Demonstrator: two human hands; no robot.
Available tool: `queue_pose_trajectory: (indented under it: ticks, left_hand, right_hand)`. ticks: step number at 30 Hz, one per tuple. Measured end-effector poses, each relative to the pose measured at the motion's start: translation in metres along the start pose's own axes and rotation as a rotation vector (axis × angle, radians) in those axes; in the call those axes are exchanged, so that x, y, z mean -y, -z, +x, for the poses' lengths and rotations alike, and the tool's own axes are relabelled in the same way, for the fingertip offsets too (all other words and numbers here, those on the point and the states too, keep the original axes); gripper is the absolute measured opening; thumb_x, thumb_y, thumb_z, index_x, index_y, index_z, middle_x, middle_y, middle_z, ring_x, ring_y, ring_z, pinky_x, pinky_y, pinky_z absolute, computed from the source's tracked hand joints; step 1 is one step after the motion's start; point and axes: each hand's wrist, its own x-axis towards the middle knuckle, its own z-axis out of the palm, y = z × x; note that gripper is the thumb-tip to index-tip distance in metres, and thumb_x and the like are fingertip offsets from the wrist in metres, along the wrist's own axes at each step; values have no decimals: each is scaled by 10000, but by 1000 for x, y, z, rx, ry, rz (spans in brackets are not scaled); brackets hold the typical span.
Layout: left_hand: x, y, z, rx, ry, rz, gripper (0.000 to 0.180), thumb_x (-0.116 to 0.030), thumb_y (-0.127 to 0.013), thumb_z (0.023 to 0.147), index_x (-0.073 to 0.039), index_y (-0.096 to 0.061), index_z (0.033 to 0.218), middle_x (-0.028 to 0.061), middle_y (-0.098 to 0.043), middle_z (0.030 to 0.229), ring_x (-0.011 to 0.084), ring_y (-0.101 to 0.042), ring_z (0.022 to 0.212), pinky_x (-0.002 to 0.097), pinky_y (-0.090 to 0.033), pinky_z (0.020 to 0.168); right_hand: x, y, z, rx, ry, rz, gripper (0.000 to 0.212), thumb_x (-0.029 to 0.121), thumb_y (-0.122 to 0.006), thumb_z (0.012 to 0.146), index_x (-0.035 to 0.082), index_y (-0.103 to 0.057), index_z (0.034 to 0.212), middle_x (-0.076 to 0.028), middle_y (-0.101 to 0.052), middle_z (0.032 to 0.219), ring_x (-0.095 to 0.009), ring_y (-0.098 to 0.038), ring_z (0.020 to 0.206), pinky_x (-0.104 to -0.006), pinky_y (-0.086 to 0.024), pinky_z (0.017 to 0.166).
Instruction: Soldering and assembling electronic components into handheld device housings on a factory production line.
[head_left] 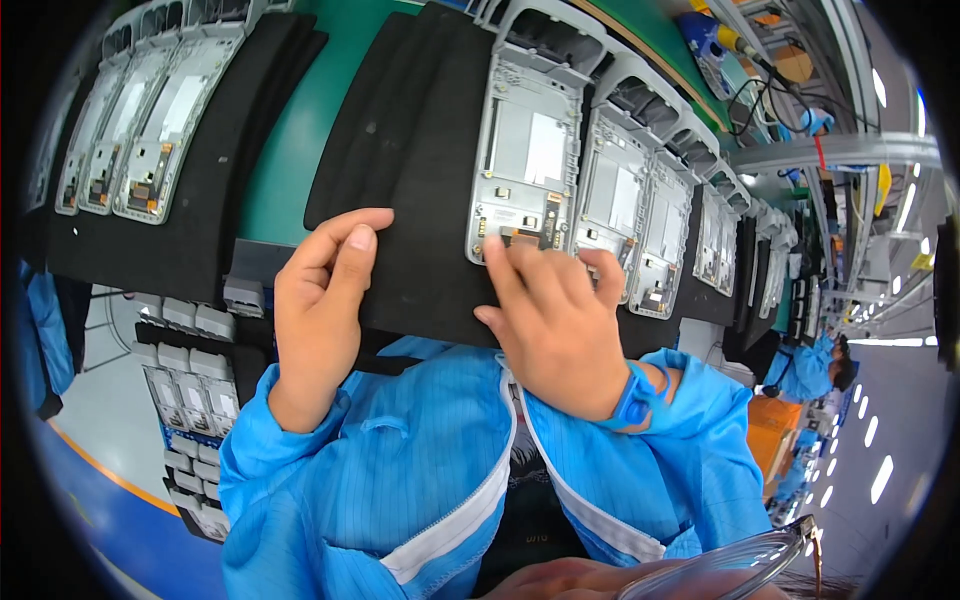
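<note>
A grey device housing point(534, 125) with a white rectangle and a small dark flex cable point(552, 212) lies on a black foam mat point(420, 200). My right hand point(560, 310) rests over the near end of this housing, fingers spread, with the index fingertip at its lower left corner and the thumb sticking out to the left. The fingers hide part of that end. To the left, above the mat's near edge, my left hand point(322, 300) has thumb and index finger brought together in a pinch. No object shows between those fingertips.
More similar housings point(660, 230) stand in a row to the right. Another black mat point(215, 190) at the left carries several housings point(150, 180). A green work surface point(290, 170) shows between the mats. Below left, grey parts point(195, 385) sit on a rack. Co-workers in blue point(805, 370) appear at far right.
</note>
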Motion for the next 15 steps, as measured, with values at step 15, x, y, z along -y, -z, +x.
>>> queue_pose_trajectory:
  ticks: [15]
  left_hand:
    - [-17,-95,0,-105,-270,879,393,-262,-517,838,98,-543,994,156,-612,872,136,-544,798,245,-413,716]
  right_hand:
    - [-197,-21,-192,-370,-1028,788,420,258,-469,829,-47,-455,1117,-230,-512,1011,-359,-497,934,-363,-398,811]
